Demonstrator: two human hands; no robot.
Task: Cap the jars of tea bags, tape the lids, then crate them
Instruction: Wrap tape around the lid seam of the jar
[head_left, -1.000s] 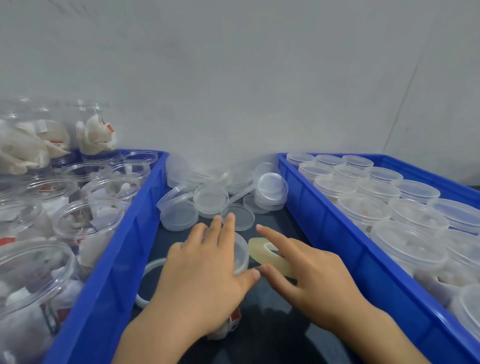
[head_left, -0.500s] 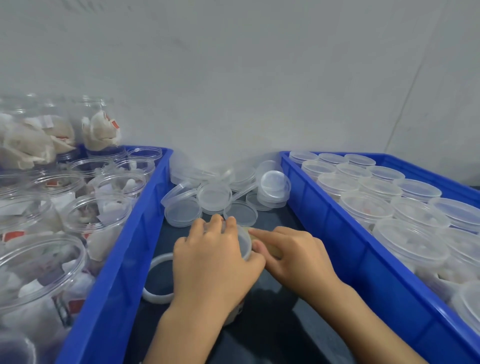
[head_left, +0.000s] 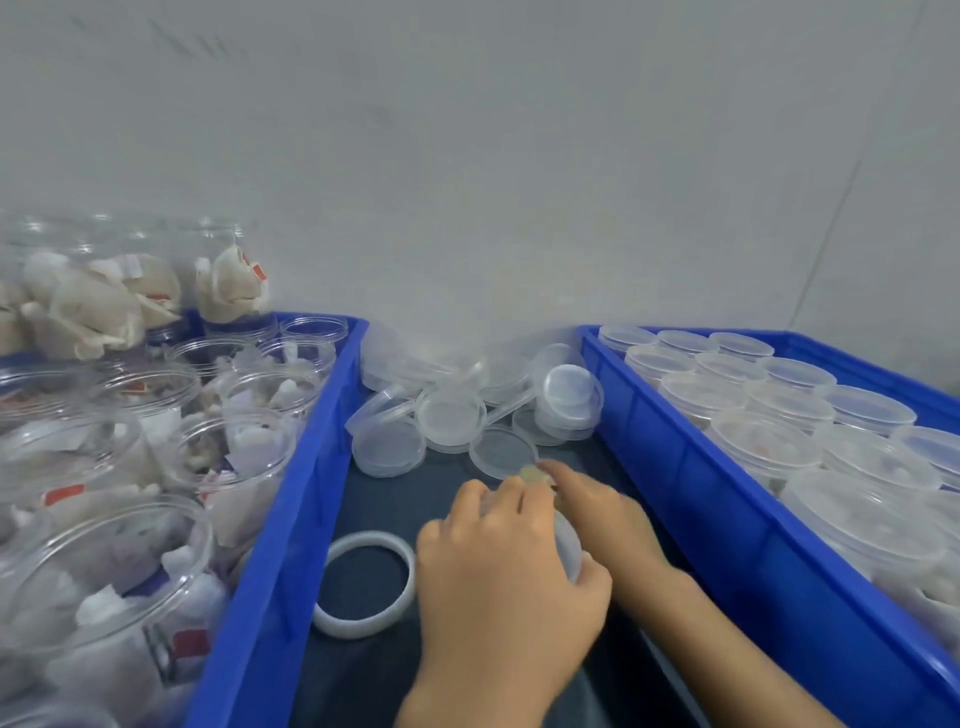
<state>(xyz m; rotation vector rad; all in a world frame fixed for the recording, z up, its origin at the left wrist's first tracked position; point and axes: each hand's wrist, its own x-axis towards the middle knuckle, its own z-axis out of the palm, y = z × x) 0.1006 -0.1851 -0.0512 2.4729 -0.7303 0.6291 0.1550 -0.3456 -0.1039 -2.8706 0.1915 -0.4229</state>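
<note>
On the dark mat between two blue crates stands a clear capped jar (head_left: 570, 545). My left hand (head_left: 498, 582) lies flat over its lid, fingers wrapped around the rim, so most of the jar is hidden. My right hand (head_left: 602, 519) reaches around the jar's far side and pinches a small yellowish tape roll (head_left: 531, 474) against it, just past my left fingertips. How much tape sits on the lid I cannot see.
The left blue crate (head_left: 311, 467) holds several open jars of tea bags (head_left: 249, 441). In the right blue crate (head_left: 675, 457) stand several capped jars (head_left: 763, 441). Loose clear lids (head_left: 449, 415) pile up by the wall. A white ring (head_left: 363, 582) lies left of my hands.
My right hand has carried the tape roll from the jar's right side around to its far side. The left hand stayed pressed on the lid. The view has shifted slightly.
</note>
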